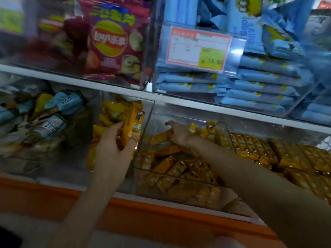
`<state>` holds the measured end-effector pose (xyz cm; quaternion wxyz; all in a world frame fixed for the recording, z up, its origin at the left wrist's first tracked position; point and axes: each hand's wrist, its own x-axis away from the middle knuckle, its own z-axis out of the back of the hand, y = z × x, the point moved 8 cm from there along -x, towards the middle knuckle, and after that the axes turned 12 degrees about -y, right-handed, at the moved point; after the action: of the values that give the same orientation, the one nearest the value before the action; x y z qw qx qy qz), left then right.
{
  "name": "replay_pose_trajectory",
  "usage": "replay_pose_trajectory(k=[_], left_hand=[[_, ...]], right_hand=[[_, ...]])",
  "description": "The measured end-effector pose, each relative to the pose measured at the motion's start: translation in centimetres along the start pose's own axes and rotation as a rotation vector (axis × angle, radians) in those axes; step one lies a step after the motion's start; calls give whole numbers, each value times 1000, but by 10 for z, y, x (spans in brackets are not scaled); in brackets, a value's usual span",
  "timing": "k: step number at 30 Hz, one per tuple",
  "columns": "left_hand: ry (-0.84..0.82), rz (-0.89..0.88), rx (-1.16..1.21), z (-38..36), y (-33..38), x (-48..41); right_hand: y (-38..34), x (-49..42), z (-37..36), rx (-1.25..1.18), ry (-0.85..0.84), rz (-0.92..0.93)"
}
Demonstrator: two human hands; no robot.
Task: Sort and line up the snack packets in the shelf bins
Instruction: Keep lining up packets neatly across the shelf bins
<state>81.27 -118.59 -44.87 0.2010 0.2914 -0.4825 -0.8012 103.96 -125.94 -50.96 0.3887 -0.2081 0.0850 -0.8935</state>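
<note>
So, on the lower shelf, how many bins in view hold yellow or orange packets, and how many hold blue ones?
Yellow or orange: 3 (second bin, middle bin, right bin)
Blue, mixed with brown: 1 (left bin)
Total: 4

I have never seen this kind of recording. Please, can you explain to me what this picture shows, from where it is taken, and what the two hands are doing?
There is no machine here: a person wears a camera on the head, so this one picture looks forward and down, as their eyes do. They face shop shelves. The left hand holds an orange packet nearly upright. The right hand reaches into a clear bin of loose orange packets; whether it grips one is not visible. Above sit a red crisp bag, stacked blue packets and a price label.
</note>
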Motion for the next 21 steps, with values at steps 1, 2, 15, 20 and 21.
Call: replay_pose_trajectory(k=[1,2,15,20,21], left_hand=[[4,9,17,3,-4,1],[7,19,34,5,-9,2],[-49,118,247,-2,-22,3],[-44,139,301,-9,-26,0],[-41,140,312,-11,-26,-1]], right_hand=[[-4,-6,-4,64,-36,-3],[-7,-12,-10,131,-83,0],[-16,-27,-18,701,23,110],[-10,13,12,420,293,145],[-10,22,15,356,305,170]])
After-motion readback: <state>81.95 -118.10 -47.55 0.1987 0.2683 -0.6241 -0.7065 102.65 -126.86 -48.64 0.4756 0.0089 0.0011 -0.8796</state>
